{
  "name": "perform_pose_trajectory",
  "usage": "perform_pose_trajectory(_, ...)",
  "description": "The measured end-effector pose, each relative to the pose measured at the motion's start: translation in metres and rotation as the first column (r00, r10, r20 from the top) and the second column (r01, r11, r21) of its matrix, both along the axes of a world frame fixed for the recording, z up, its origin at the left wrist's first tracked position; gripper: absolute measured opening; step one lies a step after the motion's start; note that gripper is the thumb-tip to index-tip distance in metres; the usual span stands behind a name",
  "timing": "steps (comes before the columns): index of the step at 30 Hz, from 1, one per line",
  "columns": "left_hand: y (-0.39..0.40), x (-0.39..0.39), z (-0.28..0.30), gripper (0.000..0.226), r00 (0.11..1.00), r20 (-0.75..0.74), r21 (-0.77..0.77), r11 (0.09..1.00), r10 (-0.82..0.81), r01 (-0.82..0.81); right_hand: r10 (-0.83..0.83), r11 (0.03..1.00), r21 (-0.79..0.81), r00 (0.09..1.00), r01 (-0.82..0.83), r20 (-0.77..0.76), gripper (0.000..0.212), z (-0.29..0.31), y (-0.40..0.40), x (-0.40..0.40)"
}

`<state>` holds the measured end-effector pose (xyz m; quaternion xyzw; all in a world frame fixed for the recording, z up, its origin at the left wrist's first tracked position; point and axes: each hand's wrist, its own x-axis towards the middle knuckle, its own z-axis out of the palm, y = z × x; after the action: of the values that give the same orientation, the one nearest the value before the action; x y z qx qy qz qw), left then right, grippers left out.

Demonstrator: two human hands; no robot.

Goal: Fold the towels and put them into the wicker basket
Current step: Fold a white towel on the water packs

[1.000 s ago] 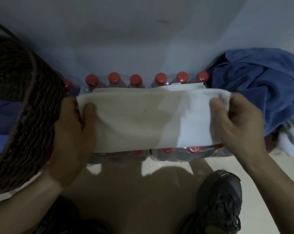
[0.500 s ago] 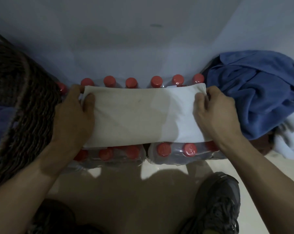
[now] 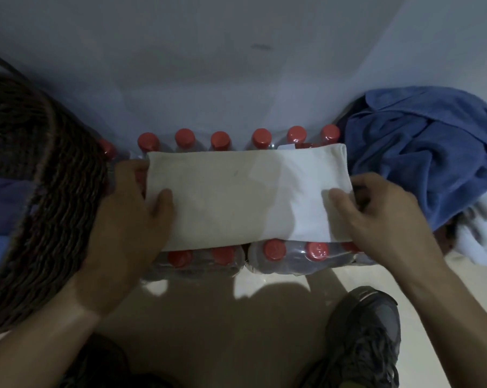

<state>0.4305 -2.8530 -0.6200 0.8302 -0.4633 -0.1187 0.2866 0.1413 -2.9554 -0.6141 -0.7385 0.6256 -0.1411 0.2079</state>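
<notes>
A folded white towel (image 3: 236, 197) lies as a wide band across packs of red-capped bottles (image 3: 275, 252). My left hand (image 3: 130, 217) grips its left end, thumb on top. My right hand (image 3: 376, 217) grips its right end, thumb on top and fingers curled at the edge. The dark wicker basket (image 3: 43, 197) stands at the left, touching my left hand's side. Blue cloth (image 3: 1, 203) shows inside it. A crumpled blue towel (image 3: 432, 152) is heaped at the right over a white towel (image 3: 483, 233).
A pale wall (image 3: 236, 65) rises right behind the bottles. Below the packs is a beige floor (image 3: 460, 303), with a dark shoe (image 3: 365, 337) at the lower right and dark clothing at the bottom left.
The towel went from a looser, wider band to a tighter folded one. Both hands slid from its far edge corners to the middle of its short ends.
</notes>
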Motion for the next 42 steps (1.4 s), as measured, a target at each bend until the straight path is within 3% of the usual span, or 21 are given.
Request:
perform_pose_trajectory(4, -0.002, 0.003, -0.006, 0.037, 0.989, 0.141, -0.007, 0.999, -0.051, 0.052, -0.068, 0.994, -0.082, 0.991, 0.078, 0.119, 0.015, -0.013, 0.01, 0.003)
perform_pose_trajectory(11, -0.009, 0.009, -0.006, 0.047, 0.92, 0.39, 0.141, 0.99, -0.027, -0.031, -0.055, 0.993, -0.104, 0.998, 0.056, 0.01, 0.016, -0.017, 0.004, 0.002)
perform_pose_trajectory(13, -0.006, 0.006, -0.004, 0.046, 0.874, 0.485, 0.073, 0.997, -0.04, 0.005, -0.072, 0.994, -0.089, 0.997, 0.071, -0.004, 0.023, -0.017, 0.004, 0.001)
perform_pose_trajectory(16, -0.001, -0.013, -0.009, 0.046, 0.886, 0.404, 0.023, 0.971, -0.227, 0.238, -0.083, 0.995, -0.064, 0.996, 0.081, -0.029, 0.03, -0.018, 0.002, 0.001)
perform_pose_trajectory(19, -0.005, -0.026, -0.017, 0.063, 0.905, 0.245, 0.146, 0.936, -0.348, 0.321, -0.082, 0.996, -0.037, 0.993, 0.08, -0.083, 0.039, -0.016, -0.001, 0.003)
perform_pose_trajectory(22, -0.006, -0.024, -0.026, 0.07, 0.792, 0.385, 0.348, 0.869, -0.475, 0.352, -0.047, 0.994, -0.1, 0.995, 0.039, -0.087, 0.035, -0.013, 0.002, 0.001)
perform_pose_trajectory(29, -0.004, -0.026, -0.029, 0.066, 0.816, 0.401, 0.211, 0.909, -0.417, 0.36, 0.065, 0.994, -0.083, 0.996, -0.069, -0.054, 0.017, 0.005, 0.012, 0.012)
perform_pose_trajectory(32, -0.005, -0.024, -0.03, 0.065, 0.826, 0.402, 0.18, 0.919, -0.395, 0.351, 0.033, 0.999, -0.015, 0.995, -0.032, 0.092, 0.018, 0.013, 0.01, 0.014)
perform_pose_trajectory(35, -0.005, -0.026, -0.03, 0.063, 0.827, 0.407, 0.156, 0.922, -0.387, 0.354, -0.038, 0.99, 0.14, 0.975, 0.008, 0.217, 0.037, 0.014, 0.0, 0.01)
perform_pose_trajectory(37, -0.004, -0.024, -0.029, 0.063, 0.826, 0.402, 0.16, 0.918, -0.396, 0.362, -0.038, 0.982, 0.188, 0.961, -0.015, 0.272, 0.027, 0.011, -0.003, 0.007)
perform_pose_trajectory(39, -0.002, -0.021, -0.028, 0.065, 0.831, 0.38, 0.168, 0.913, -0.407, 0.371, -0.134, 0.963, 0.271, 0.88, 0.006, 0.456, 0.019, 0.006, -0.003, 0.006)
perform_pose_trajectory(40, 0.0, -0.02, -0.028, 0.065, 0.837, 0.363, 0.176, 0.913, -0.408, 0.369, -0.239, 0.936, 0.35, 0.798, 0.038, 0.553, 0.026, 0.004, -0.002, 0.007)
perform_pose_trajectory(42, 0.002, -0.018, -0.026, 0.067, 0.849, 0.327, 0.2, 0.908, -0.415, 0.367, -0.41, 0.881, 0.456, 0.689, 0.129, 0.597, 0.053, -0.001, -0.002, 0.008)
